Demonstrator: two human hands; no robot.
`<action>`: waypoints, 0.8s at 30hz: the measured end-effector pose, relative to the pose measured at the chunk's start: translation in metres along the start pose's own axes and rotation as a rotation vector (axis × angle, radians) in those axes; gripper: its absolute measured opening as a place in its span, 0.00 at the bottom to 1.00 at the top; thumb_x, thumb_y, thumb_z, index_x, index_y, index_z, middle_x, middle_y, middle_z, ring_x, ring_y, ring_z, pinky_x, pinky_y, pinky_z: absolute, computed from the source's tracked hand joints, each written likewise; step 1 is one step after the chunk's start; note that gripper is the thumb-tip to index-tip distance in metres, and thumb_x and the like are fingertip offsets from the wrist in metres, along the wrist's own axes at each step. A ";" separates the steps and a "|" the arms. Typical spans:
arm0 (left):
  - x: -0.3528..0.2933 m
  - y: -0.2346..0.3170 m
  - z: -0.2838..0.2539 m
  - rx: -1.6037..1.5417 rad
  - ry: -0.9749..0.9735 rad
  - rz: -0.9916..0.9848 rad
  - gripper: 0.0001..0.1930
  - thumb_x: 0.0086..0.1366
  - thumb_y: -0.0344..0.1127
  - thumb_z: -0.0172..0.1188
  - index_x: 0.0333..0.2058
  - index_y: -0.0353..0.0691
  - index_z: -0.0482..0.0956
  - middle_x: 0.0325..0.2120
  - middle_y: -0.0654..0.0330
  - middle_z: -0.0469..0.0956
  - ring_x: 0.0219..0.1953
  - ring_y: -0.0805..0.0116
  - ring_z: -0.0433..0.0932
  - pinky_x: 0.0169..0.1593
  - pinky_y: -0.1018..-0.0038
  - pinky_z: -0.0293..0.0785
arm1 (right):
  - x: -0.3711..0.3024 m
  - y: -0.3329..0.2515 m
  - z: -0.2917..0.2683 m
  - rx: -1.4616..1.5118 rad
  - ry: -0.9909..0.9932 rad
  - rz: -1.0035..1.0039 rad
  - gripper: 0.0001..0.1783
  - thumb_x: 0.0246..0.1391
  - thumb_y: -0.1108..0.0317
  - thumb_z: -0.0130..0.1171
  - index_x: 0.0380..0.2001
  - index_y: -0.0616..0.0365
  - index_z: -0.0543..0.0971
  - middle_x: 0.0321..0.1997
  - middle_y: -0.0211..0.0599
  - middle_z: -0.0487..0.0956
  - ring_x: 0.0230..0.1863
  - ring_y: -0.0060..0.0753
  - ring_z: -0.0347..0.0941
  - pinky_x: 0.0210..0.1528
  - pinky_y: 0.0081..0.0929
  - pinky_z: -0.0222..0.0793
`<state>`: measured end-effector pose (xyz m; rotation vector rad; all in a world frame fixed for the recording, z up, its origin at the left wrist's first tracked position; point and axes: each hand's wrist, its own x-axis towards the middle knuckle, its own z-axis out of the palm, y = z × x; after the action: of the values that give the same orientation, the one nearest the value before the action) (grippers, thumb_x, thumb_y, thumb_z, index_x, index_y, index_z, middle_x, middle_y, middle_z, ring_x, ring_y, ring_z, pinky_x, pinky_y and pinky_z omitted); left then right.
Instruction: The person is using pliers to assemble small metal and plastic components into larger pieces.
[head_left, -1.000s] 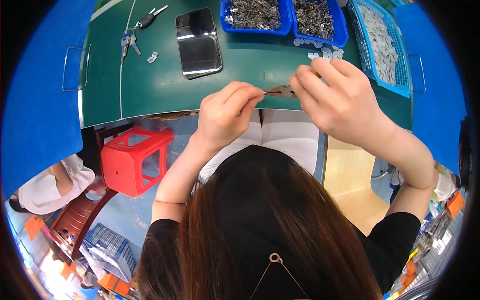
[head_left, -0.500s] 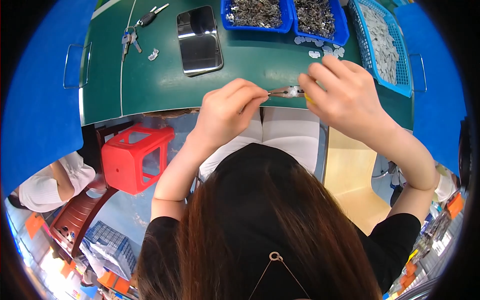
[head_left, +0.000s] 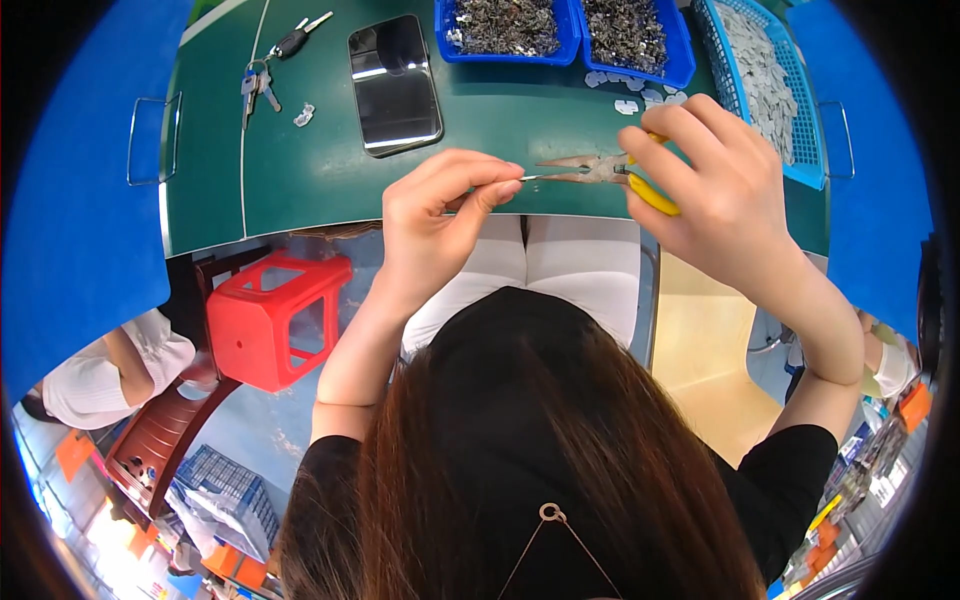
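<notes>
My right hand grips the yellow handles of long-nose pliers above the front edge of the green table. The plier jaws are spread apart and point left. Across from them, my left hand pinches a small thin piece between thumb and fingertips. Its exposed end shows beside the lower jaw; whether the two touch I cannot tell. Most of the piece is hidden by the fingers.
Two blue bins of small dark metal parts stand at the back, beside a light-blue basket of flat pale pieces. Several such pieces lie loose. A phone and keys rest leftward. A red stool stands below.
The plier jaws have opened, and their yellow handles have spread in my right hand. That hand has shifted slightly right, while my left hand has moved slightly left with the small piece.
</notes>
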<state>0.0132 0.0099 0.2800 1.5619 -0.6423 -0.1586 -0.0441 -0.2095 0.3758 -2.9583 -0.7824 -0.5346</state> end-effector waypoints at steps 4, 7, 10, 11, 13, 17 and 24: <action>0.002 -0.002 -0.001 0.079 0.018 0.136 0.07 0.52 0.18 0.61 0.31 0.33 0.80 0.28 0.57 0.79 0.30 0.70 0.78 0.32 0.80 0.74 | 0.000 -0.002 0.000 -0.024 0.013 -0.028 0.19 0.24 0.73 0.64 0.29 0.57 0.75 0.31 0.32 0.73 0.30 0.33 0.70 0.27 0.28 0.67; 0.001 0.001 -0.001 0.115 0.043 0.151 0.07 0.50 0.18 0.61 0.30 0.34 0.80 0.28 0.56 0.79 0.31 0.68 0.79 0.33 0.78 0.75 | -0.001 -0.005 0.000 -0.069 0.010 -0.047 0.19 0.23 0.73 0.64 0.29 0.58 0.76 0.31 0.32 0.73 0.30 0.33 0.69 0.27 0.27 0.67; 0.001 0.002 -0.001 0.147 0.050 0.204 0.08 0.50 0.18 0.61 0.30 0.34 0.80 0.28 0.57 0.79 0.31 0.68 0.79 0.34 0.78 0.75 | -0.002 -0.007 0.003 -0.128 0.030 -0.073 0.20 0.22 0.73 0.63 0.29 0.58 0.76 0.31 0.32 0.73 0.29 0.32 0.69 0.26 0.25 0.66; 0.001 0.003 0.000 0.153 0.049 0.198 0.08 0.50 0.18 0.62 0.30 0.34 0.80 0.28 0.57 0.79 0.31 0.68 0.79 0.34 0.78 0.75 | -0.002 -0.007 0.004 -0.151 0.046 -0.088 0.20 0.22 0.73 0.63 0.29 0.58 0.76 0.31 0.32 0.73 0.29 0.32 0.69 0.26 0.24 0.66; 0.000 0.004 -0.001 0.160 0.049 0.192 0.08 0.50 0.18 0.62 0.29 0.34 0.80 0.28 0.57 0.79 0.31 0.68 0.79 0.34 0.77 0.75 | -0.002 -0.008 0.004 -0.167 0.054 -0.103 0.20 0.21 0.73 0.63 0.29 0.59 0.76 0.31 0.32 0.72 0.29 0.31 0.68 0.25 0.24 0.65; -0.002 0.001 -0.001 0.082 0.021 0.094 0.07 0.52 0.19 0.61 0.31 0.34 0.80 0.29 0.57 0.79 0.32 0.70 0.79 0.34 0.78 0.75 | -0.003 -0.009 0.005 -0.183 0.061 -0.129 0.20 0.21 0.73 0.63 0.28 0.59 0.75 0.30 0.32 0.72 0.27 0.29 0.68 0.24 0.23 0.65; -0.003 -0.001 -0.004 -0.417 -0.048 -0.246 0.08 0.61 0.23 0.55 0.38 0.27 0.77 0.34 0.54 0.76 0.36 0.70 0.78 0.42 0.78 0.77 | -0.001 0.002 0.012 0.090 -0.058 0.002 0.17 0.24 0.73 0.64 0.27 0.58 0.75 0.27 0.32 0.73 0.26 0.31 0.69 0.24 0.24 0.65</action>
<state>0.0130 0.0147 0.2789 1.2297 -0.4188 -0.4852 -0.0403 -0.2108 0.3646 -2.9033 -0.7866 -0.4034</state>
